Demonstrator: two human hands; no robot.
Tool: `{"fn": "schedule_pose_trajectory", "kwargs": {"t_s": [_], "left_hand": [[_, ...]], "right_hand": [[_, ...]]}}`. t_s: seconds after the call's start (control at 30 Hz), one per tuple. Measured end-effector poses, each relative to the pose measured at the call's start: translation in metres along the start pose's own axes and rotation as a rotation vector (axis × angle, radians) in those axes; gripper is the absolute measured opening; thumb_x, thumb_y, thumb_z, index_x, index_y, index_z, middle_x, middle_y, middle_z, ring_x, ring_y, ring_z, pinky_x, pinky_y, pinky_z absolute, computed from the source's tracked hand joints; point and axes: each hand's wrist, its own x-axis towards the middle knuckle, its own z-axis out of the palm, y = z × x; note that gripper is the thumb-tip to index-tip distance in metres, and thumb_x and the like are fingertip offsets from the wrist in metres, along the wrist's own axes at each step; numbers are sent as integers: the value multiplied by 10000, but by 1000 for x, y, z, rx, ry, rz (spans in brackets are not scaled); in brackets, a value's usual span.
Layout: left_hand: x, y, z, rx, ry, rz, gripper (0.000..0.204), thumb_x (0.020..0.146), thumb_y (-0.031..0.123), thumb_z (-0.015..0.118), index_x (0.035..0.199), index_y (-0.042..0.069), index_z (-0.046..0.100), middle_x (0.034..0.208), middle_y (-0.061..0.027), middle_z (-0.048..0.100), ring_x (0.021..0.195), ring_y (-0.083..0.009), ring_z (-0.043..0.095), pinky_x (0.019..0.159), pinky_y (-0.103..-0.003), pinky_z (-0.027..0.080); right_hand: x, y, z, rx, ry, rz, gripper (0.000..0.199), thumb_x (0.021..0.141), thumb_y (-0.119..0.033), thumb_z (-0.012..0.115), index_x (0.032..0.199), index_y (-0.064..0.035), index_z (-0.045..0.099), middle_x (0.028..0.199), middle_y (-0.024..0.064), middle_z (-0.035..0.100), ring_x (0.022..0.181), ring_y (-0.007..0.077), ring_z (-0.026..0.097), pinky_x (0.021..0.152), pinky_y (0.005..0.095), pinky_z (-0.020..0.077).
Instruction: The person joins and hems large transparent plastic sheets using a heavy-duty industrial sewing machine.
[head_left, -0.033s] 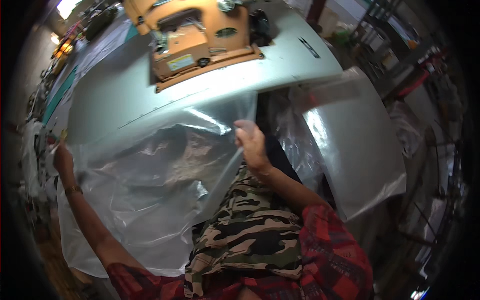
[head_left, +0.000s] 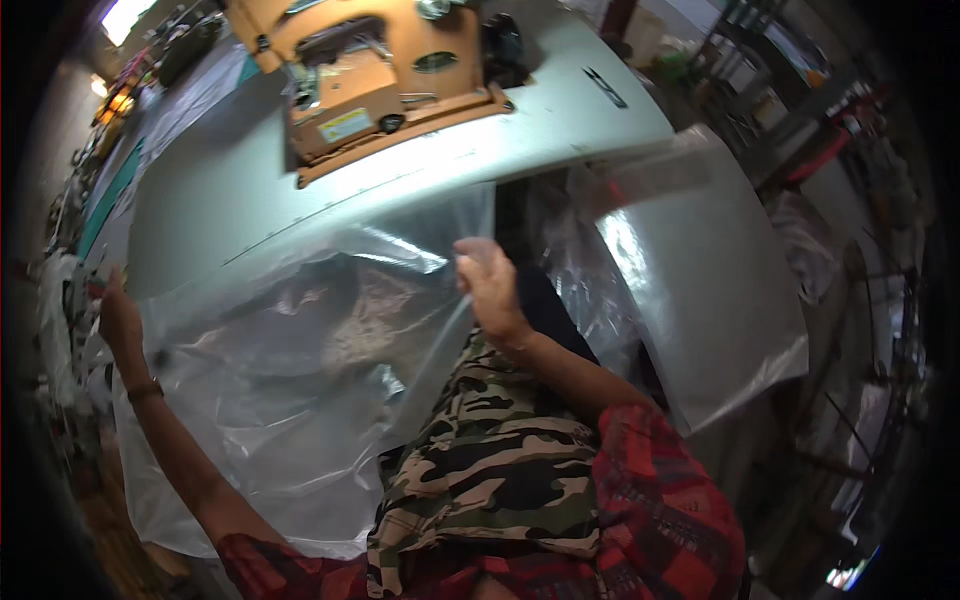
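A large clear plastic sheet (head_left: 290,400) hangs off the near edge of the pale table, creased and shiny, across the left of my lap. At its upper right corner my right hand (head_left: 490,290) is closed, with the sheet's edge pinched between thumb and fingers. My left hand (head_left: 120,320) is closed at the sheet's far left edge, near the table's left corner; its fingertips are partly hidden and blurred. Between the hands the upper edge of the sheet stretches along the table front.
An orange machine (head_left: 365,100) stands on the pale table (head_left: 210,190). Black thread snips (head_left: 605,88) lie to its right. Another pale plastic sheet (head_left: 710,290) hangs at the right, beside crumpled clear plastic (head_left: 600,280). Metal racks (head_left: 750,80) stand farther back on the right.
The whole view has shifted a little, so the machine and table sit slightly farther left. Both hands keep their places at the sheet's edges.
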Motion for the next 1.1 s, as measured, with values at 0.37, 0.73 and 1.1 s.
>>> {"fn": "schedule_pose_trajectory", "kwargs": {"t_s": [0.37,0.73,1.1], "left_hand": [[-204,341,-101,-1205,-250,857,369,916,198,689,1223,8,617,1151,-132,672,1065,-269,634,924,-352,486],[-208,362,-109,-1394,-781,693,117,844,17,738,852,-14,626,705,22,599,653,-38,523,609,-195,437],[-227,411,-89,-1133,-715,865,150,816,82,784,854,-36,699,716,-97,684,617,-144,653,583,-244,501]], "right_hand": [[-59,-23,30,-186,-297,-218,229,964,-199,551,1100,-30,477,884,78,513,815,139,518,730,324,460],[-57,-25,-29,132,-442,100,148,967,-143,642,896,-33,572,738,16,602,623,116,582,592,276,503],[22,164,-271,-1028,388,284,310,848,-339,677,1099,-167,737,1339,216,570,1296,395,474,1072,460,394]]}}
